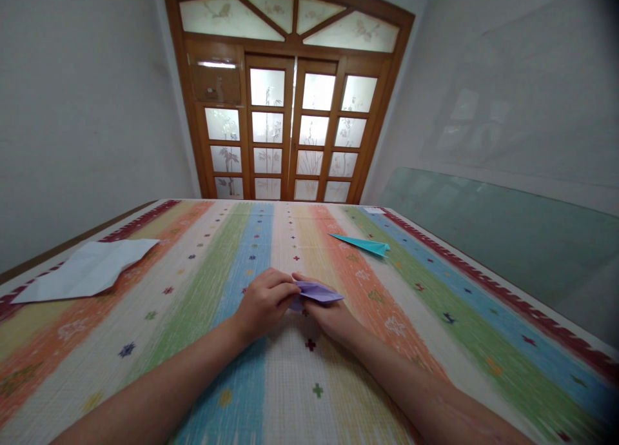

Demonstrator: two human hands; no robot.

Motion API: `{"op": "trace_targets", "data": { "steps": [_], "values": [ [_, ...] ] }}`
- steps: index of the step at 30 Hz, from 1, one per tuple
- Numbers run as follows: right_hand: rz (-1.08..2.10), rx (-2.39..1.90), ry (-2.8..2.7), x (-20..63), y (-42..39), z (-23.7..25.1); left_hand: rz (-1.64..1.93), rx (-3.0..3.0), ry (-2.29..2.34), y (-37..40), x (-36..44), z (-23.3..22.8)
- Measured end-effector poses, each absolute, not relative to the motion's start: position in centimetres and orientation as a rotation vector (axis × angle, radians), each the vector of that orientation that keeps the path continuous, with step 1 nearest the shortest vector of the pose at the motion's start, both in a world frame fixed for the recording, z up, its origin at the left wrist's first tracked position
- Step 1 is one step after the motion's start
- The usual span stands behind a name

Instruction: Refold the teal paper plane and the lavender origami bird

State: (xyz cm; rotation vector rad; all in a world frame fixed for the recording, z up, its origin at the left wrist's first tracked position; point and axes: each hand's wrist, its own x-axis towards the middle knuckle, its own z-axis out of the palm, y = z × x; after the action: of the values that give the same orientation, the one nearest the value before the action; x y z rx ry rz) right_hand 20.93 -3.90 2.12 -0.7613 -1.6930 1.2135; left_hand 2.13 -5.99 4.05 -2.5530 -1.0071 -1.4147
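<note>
A small folded piece of lilac paper [319, 293] is held between both hands just above the striped mat. My left hand [264, 303] pinches its left end with curled fingers. My right hand [333, 319] lies under and behind the paper, thumb on top of its near edge. The paper's pointed tip sticks out to the right. Both forearms reach in from the bottom of the view.
A colourful striped mat [203, 284] covers the surface. A teal paper plane [362, 244] lies farther out on the right. A crumpled white sheet [87, 271] rests at the left edge. Wooden glazed doors [290, 129] stand beyond, and a glass pane [507, 232] leans along the right wall.
</note>
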Motion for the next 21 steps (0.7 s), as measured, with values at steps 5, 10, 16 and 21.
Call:
{"op": "trace_targets", "data": {
  "steps": [5, 10, 16, 21],
  "values": [
    [1.226, -0.698, -1.687, 20.9, -3.4, 1.9, -1.431, -2.575, -1.190, -6.0, 2.1, 4.0],
    [1.370, -0.643, -1.543, 20.6, -2.8, 1.2, -1.535, -2.564, -1.328, -5.8, 2.2, 4.2],
    [1.448, -0.608, -1.474, 20.7, -2.7, 1.5, -1.832, -2.600, -1.595, -5.5, 2.4, 4.4],
    [1.413, -0.603, -1.535, 20.8, -3.3, 2.6, -2.236, -2.694, -1.718, -4.6, 2.2, 3.8]
  ]
}}
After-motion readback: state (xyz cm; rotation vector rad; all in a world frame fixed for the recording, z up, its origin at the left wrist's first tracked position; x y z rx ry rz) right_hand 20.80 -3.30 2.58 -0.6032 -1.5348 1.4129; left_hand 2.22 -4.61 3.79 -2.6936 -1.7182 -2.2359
